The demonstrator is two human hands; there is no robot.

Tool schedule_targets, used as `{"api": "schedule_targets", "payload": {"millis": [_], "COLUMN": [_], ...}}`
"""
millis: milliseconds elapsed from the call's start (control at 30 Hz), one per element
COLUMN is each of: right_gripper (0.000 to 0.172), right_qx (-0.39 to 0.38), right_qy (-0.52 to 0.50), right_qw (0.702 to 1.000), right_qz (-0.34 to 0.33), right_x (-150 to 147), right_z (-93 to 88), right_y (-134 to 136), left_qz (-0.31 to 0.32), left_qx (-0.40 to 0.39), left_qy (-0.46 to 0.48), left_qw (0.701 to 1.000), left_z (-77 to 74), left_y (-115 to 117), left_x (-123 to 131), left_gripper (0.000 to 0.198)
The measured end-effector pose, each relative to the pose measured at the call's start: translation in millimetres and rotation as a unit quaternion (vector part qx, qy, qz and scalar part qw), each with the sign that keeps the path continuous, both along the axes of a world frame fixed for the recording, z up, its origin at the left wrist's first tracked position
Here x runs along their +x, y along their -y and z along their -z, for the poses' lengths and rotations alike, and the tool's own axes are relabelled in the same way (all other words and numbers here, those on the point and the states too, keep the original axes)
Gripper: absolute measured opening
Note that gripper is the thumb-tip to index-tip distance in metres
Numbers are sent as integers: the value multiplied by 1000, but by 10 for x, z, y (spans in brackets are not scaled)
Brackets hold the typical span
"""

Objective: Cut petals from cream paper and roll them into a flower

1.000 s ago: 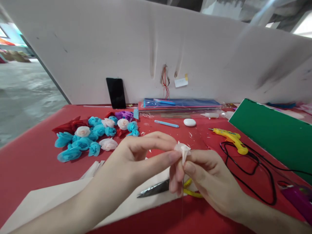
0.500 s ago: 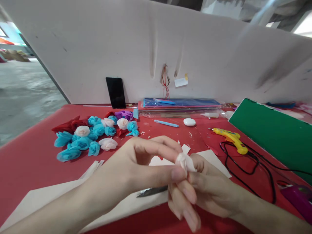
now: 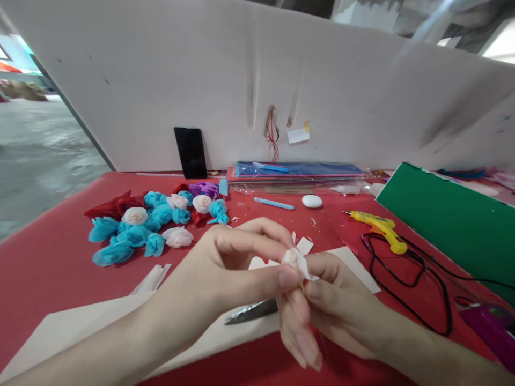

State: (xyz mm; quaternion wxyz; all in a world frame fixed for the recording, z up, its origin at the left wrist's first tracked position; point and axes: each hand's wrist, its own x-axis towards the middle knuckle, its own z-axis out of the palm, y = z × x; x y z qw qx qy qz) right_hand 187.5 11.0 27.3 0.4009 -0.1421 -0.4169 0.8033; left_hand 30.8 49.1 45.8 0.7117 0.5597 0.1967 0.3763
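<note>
Between both hands is a small pale paper flower (image 3: 296,261), partly rolled, with a loose petal edge on its right side. My left hand (image 3: 241,262) pinches it from the left between thumb and fingers. From the right, my right hand (image 3: 333,295) grips its lower part with thumb and index finger, the other fingers curled below. Under the hands lie pale paper sheets (image 3: 80,327) and scissors (image 3: 251,312), whose handles are hidden. To the left sits a heap of finished-looking paper flowers, blue (image 3: 134,236), pale pink (image 3: 178,237), red (image 3: 120,205) and purple (image 3: 204,189).
A yellow glue gun (image 3: 380,228) with a black cord (image 3: 436,292) lies right, near a green board (image 3: 450,225). A blue pen (image 3: 273,203) and white oval object (image 3: 312,201) lie behind the hands. A black phone (image 3: 190,153) leans on the white panel (image 3: 161,69).
Both hands have shifted slightly left with the paper flower, and it has turned a little. My right hand's lower fingers have curled inward.
</note>
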Motion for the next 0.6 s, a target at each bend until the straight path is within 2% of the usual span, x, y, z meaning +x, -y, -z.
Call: {"api": "schedule_targets", "payload": {"millis": [67, 133, 167, 233, 300, 333, 433, 533, 600], "right_gripper": [23, 21, 22, 26, 27, 26, 21, 23, 26], "right_qx": [36, 95, 143, 252, 334, 357, 386, 385, 372], "right_qy": [74, 166, 220, 326, 392, 406, 413, 421, 421], "right_qw": [995, 968, 941, 859, 779, 754, 727, 730, 742], "right_qz": [64, 161, 214, 303, 357, 372, 388, 378, 366], "right_x": [22, 29, 26, 10, -10, -19, -25, -6, 5], "right_z": [-47, -97, -120, -155, -169, -168, -150, -136, -138], "right_y": [12, 45, 64, 97, 115, 118, 116, 117, 118], "left_qz": [-13, -15, -15, -22, -41, -51, -72, -73, -76], "left_qx": [16, 31, 34, 34, 35, 38, 42, 47, 63], "left_qy": [-10, -10, -7, 2, 2, -2, -6, -15, -38], "left_qw": [1000, 999, 999, 999, 999, 998, 997, 996, 994], "left_z": [7, 17, 21, 27, 25, 20, -1, -17, -19], "left_y": [2, 12, 18, 30, 39, 42, 52, 64, 69], "left_x": [-10, -16, -15, -6, 9, 18, 38, 41, 33], "left_gripper": [8, 10, 11, 12, 11, 11, 11, 12, 11]}}
